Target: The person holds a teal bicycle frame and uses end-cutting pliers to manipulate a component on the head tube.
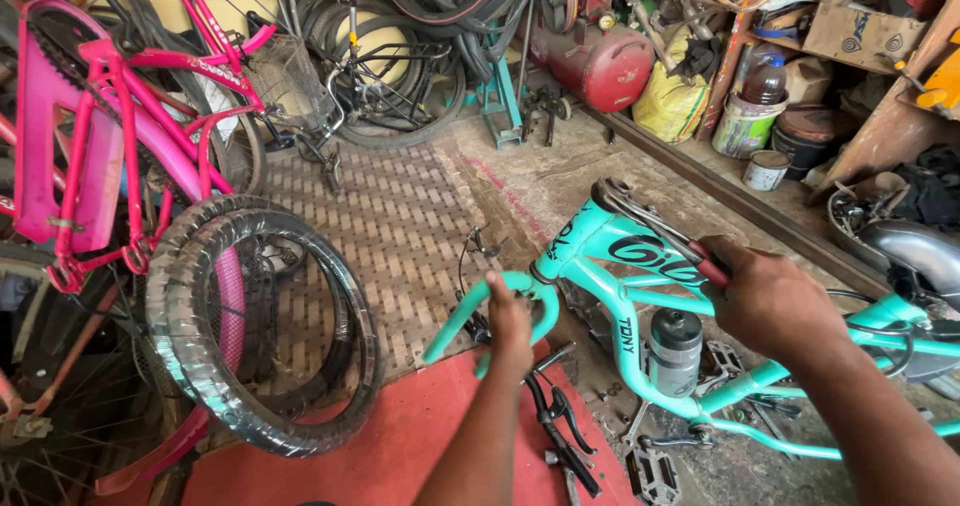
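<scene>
Tyres (255, 326) are leaning against a pink bike (90, 156) at far left, clear of the work. Further right, the left hand (508, 318) is clamping shut around the teal fork (470, 316), steadying it over the red mat (400, 446). The teal frame (640, 296) is lying on its side on the floor. The right hand (770, 301) is gripping closed on red-handled pliers (650, 226) biting at the head tube. Judging by that angle, the pliers could be slipping off and scraping paint or knuckles.
</scene>
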